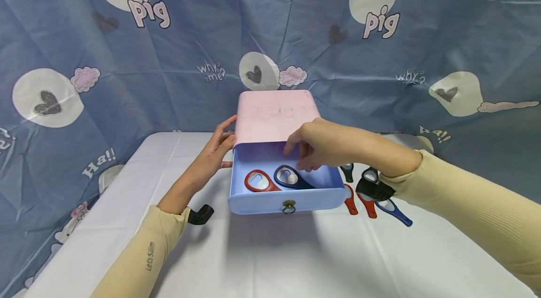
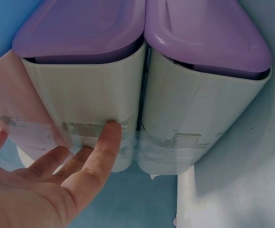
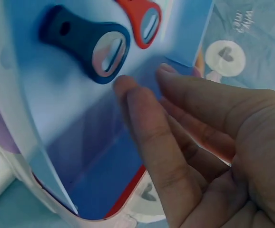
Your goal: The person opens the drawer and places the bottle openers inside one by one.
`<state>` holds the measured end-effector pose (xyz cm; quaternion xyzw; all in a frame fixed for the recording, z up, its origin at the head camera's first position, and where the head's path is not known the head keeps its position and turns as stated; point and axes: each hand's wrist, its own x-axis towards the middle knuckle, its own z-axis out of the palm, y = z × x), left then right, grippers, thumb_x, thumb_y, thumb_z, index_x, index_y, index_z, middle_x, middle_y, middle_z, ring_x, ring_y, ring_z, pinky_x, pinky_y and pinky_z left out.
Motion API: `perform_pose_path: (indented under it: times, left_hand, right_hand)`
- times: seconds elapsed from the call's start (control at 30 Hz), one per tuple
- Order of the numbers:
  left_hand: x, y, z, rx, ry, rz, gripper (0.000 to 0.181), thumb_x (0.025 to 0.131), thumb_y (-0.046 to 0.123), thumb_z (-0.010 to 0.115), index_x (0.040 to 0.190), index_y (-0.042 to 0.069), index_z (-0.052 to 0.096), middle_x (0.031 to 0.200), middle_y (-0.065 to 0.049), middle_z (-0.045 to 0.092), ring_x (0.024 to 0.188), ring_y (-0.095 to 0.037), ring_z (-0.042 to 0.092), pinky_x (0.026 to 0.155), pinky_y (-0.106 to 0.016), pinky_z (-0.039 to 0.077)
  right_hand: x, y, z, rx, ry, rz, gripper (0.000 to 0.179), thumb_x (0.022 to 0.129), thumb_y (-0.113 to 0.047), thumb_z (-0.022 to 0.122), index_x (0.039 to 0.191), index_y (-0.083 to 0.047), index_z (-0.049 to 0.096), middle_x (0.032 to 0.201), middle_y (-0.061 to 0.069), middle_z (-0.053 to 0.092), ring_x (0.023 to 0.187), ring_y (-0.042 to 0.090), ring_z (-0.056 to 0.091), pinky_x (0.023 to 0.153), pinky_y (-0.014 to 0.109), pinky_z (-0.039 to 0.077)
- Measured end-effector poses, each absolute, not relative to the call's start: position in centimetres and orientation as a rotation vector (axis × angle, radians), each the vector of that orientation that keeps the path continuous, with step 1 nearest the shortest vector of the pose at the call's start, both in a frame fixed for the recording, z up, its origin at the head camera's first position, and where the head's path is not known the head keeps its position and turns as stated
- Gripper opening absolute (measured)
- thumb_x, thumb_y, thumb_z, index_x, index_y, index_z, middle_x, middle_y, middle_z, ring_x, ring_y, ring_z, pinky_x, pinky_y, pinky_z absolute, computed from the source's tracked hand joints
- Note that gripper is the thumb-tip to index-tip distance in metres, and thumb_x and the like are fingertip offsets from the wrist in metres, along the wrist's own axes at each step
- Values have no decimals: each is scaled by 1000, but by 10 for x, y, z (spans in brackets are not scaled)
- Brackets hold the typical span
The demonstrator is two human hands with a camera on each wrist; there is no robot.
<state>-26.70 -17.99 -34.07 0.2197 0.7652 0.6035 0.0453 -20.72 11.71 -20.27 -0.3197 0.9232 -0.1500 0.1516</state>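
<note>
Blue drawer [image 1: 253, 197]: pulled out of the pink case [image 1: 274, 114] toward me at table centre, brass ring pull at 6 o'clock.
Inside: red opener [image 1: 258, 181] and navy opener [image 1: 291, 177] lie flat, side by side, heads toward the back.
My right hand [image 1: 314, 150]: over the drawer's 2 o'clock corner, fingers relaxed and empty, just above the navy opener, which I judge it is nearest to.
My left hand [image 1: 215, 150]: fingers straight, pressed flat on the case's side at 9 o'clock, I think to steady it.
Spare openers [image 1: 367, 201]: on the white table [image 1: 270, 260] at 3 o'clock, within reach of my right hand.
</note>
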Motion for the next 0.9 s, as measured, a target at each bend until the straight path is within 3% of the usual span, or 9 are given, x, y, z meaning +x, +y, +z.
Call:
perform_pose_path:
  times: [0.33,0.63,0.9]
  left_hand:
    - [-267,-180,-340,670,2342,1836,61,116,44,40,172,43,15,169,-20,28,156,-45,38,108,-73,49]
    - [-267,-180,-340,674,2335,1841,61,116,44,39,172,43,15,169,-20,28,157,-45,37,108,-73,49]
    - [-267,-179,-341,673,2332,1848,61,116,44,39,172,42,15,169,-20,28,156,-45,38,108,-73,49]
  right_hand:
    - [-192,124,-200,-996,2671,-559,27,98,-9,80,123,-3,76,80,0,75,70,11,72,72,25,62]
    - [-165,127,-199,-1226,2738,-623,16,99,-20,80,115,-16,80,78,-11,68,74,4,64,72,26,57]
    - [-137,130,-203,-1289,2698,-711,9,102,-22,77,111,-22,78,74,-17,65,61,-3,60,56,22,55]
